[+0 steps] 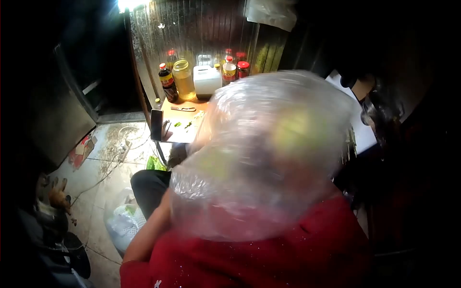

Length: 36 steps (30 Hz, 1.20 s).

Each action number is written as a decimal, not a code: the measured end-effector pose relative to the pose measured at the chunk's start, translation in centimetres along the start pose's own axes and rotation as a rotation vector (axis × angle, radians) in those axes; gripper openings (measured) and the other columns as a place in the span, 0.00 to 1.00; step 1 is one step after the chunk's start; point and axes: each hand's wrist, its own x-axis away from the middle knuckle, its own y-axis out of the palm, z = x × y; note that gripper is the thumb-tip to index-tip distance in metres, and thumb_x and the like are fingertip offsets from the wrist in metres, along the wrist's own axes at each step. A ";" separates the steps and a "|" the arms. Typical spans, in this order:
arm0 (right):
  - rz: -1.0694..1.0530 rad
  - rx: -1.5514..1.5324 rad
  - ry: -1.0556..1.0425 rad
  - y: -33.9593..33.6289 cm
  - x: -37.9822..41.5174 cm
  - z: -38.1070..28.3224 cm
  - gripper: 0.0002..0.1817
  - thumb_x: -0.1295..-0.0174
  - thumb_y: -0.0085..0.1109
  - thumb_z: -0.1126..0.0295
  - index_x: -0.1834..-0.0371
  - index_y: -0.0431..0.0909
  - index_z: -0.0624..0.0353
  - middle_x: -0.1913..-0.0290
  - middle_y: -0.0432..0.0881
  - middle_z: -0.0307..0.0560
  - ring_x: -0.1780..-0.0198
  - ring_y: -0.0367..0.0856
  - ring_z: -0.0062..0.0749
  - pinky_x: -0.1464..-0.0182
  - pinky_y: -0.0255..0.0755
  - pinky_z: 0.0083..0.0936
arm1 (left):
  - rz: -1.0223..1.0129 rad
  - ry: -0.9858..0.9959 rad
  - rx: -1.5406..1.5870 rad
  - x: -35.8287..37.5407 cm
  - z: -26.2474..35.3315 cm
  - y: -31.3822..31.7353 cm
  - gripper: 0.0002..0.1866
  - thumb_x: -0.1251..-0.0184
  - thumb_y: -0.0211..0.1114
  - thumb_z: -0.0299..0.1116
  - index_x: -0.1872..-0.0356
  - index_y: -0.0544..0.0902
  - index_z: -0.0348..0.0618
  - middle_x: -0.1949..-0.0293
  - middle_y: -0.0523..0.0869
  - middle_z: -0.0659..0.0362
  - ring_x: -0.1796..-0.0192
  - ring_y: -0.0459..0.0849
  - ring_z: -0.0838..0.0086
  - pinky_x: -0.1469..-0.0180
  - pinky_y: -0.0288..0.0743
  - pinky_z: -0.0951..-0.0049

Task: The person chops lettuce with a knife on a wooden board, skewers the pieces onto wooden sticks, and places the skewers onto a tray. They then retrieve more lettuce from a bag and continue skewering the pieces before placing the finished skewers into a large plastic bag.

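A large clear plastic bag (240, 144) fills the middle of the head view, raised close to the camera and blurred by motion. Through its film show a yellow-green roundish shape (300, 132) and a fainter greenish patch, too smeared to name. My left forearm (153, 228) reaches up behind the bag's left side. The bag covers my left hand, so its fingers cannot be made out. My right hand is hidden too, behind the bag and the red shirt (230, 264).
Behind the bag stands a small table (180, 132) with a dark sauce bottle (168, 84), a yellow jar (183, 80), a white jug (207, 81), scissors-like handles (185, 109) and green scraps. A phone (156, 125) is at its edge. A white mesh-filled bag (126, 221) sits on the floor.
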 end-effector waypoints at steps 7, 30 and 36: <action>-0.064 -0.591 -0.343 3.3 -6.8 2.5 0.22 0.40 0.62 0.58 0.48 0.77 0.62 0.62 0.81 0.44 0.60 0.82 0.27 0.66 0.76 0.20 | -0.225 -0.348 0.840 1.7 0.7 -0.7 0.17 0.51 0.55 0.25 0.57 0.80 0.37 0.71 0.81 0.62 0.73 0.78 0.74 0.69 0.72 0.78; 0.198 -1.501 0.045 3.5 -2.0 3.2 0.13 0.43 0.59 0.74 0.55 0.73 0.64 0.66 0.81 0.45 0.69 0.82 0.28 0.57 0.81 0.31 | 0.627 0.223 1.135 10.2 -16.6 -6.3 0.17 0.35 0.61 0.38 0.50 0.77 0.40 0.54 0.82 0.54 0.57 0.82 0.67 0.56 0.81 0.65; 0.108 -1.519 0.030 2.9 -1.2 4.5 0.12 0.42 0.51 0.71 0.58 0.76 0.66 0.83 0.67 0.30 0.88 0.60 0.12 0.85 0.61 0.15 | 0.174 -0.010 1.732 12.4 -22.6 -10.2 0.26 0.34 0.56 0.44 0.40 0.72 0.39 0.49 0.79 0.55 0.50 0.79 0.69 0.49 0.75 0.71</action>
